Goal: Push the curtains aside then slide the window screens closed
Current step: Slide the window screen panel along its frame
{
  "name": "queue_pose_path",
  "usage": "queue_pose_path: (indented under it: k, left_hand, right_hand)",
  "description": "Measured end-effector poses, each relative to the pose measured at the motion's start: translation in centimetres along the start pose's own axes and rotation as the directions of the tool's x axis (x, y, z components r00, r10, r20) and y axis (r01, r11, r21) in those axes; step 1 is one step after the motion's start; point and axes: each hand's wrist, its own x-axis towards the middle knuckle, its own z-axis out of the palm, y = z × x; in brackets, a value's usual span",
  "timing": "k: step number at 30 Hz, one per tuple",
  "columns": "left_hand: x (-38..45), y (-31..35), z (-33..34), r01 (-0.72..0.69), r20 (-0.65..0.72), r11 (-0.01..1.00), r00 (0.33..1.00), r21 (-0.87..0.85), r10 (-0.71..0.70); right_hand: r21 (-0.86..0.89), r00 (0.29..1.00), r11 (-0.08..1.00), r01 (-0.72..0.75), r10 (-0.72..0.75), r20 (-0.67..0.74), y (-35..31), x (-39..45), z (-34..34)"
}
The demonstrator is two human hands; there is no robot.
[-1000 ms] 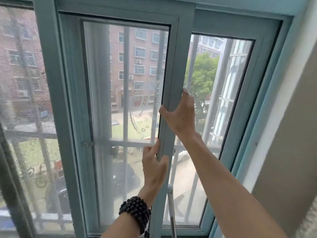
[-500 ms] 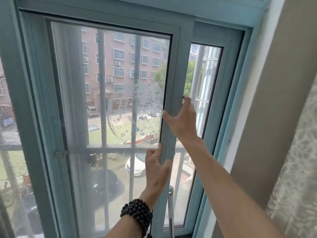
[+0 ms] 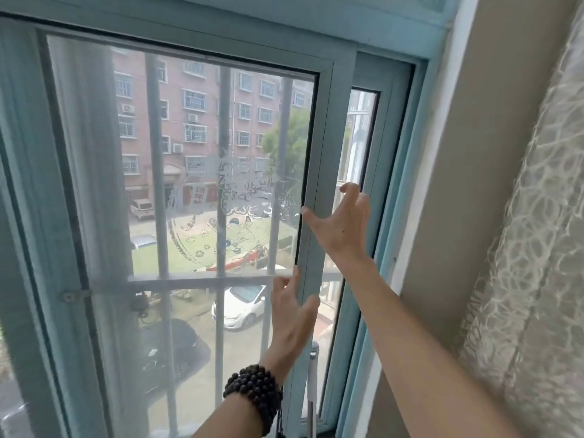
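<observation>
left hand (image 3: 292,324) fingers spread, pressing screen frame (image 3: 316,197) edge | right hand (image 3: 343,221) loosely splayed, thumb touching frame | narrow gap beyond right fingertips

Two bare forearms, no sleeves. Left hand (image 3: 292,317) above a wrist wrapped in several loops of dark round beads (image 3: 254,395). Right hand (image 3: 343,221) unadorned.

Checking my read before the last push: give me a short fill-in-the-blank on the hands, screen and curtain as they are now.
1. Both hands are on the screen's ____ edge stile.
2. The left hand sits ____ the right hand on that stile.
3. The beaded bracelet is on the ____ wrist.
4. The lace curtain hangs to the ____ of the window.

Missing words: right; below; left; right
</observation>
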Motion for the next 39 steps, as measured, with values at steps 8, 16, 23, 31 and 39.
queue_pose_path:
  k: [8, 16, 23, 31, 39]
  left_hand:
    - [0.4, -0.3, 2.0, -0.009, 0.074, 1.000, 0.997, 0.009, 0.008]
    - [1.1, 0.4, 3.0, -0.028, 0.164, 0.998, 0.986, 0.047, 0.020]
    - [1.9, 0.8, 3.4, -0.020, 0.262, 0.998, 0.965, 0.053, 0.005]
    - [3.1, 1.0, 4.2, -0.022, 0.383, 0.996, 0.923, 0.083, -0.012]
    - [3.4, 1.2, 1.9, 0.013, 0.477, 0.997, 0.878, 0.071, -0.045]
  right_hand:
    - [-0.141, 0.983, 0.987, -0.083, 0.058, -0.173, 0.7, 0.3, -0.3]
    - [-0.162, 0.941, 0.970, -0.183, 0.125, -0.316, 1.1, 0.4, -1.0]
    - [-0.157, 0.931, 0.969, -0.190, 0.127, -0.343, 1.1, 0.4, -1.5]
    - [-0.209, 0.941, 0.965, -0.157, 0.082, -0.329, 0.5, 0.8, -2.2]
    - [-0.224, 0.956, 0.965, -0.139, 0.071, -0.284, 1.0, 0.3, -1.3]
